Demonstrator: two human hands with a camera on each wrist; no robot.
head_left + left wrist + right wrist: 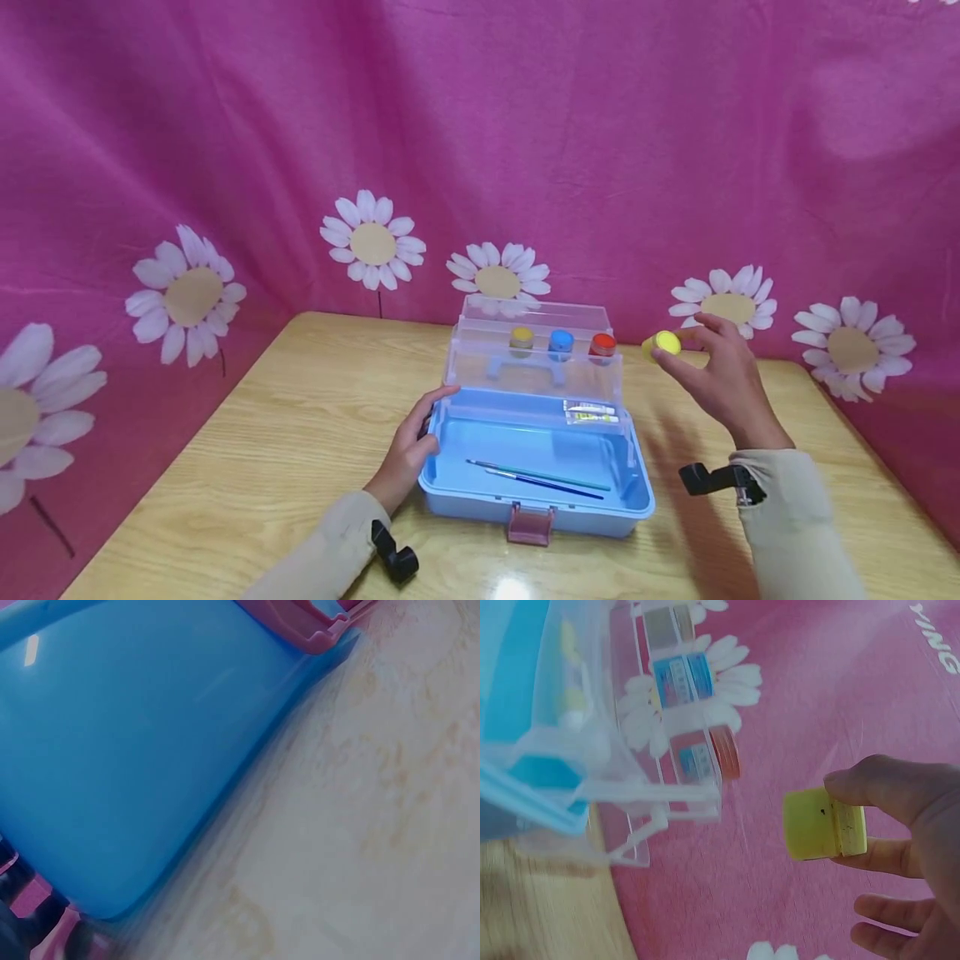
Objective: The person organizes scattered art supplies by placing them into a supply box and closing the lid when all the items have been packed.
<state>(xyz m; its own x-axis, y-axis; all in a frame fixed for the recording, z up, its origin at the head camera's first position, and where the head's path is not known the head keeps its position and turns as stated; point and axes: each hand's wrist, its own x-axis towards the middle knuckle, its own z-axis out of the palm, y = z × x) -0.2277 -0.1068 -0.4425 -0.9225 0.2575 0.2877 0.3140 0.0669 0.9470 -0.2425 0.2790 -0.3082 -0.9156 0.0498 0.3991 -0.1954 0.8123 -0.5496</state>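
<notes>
A yellow paint jar [664,342] is pinched between the thumb and fingers of my right hand [726,385], raised to the right of an open blue storage box [480,508]. On the box's left side, my left hand [405,460] grips the wall near the rim; its fingertips are partly hidden. Clear trays [468,367] fold out above the back of the box. In the upper tray stand a dark yellow jar [522,337], a blue jar [561,342] and a red jar [602,345]. Small paint tubes [591,413] lie in the lower tray.
Two paintbrushes [540,478] lie on the box floor. A dusky pink latch [531,525] hangs from the front wall. The box stands on a wooden table [330,392], with a magenta daisy-printed cloth [637,150] behind and beside it.
</notes>
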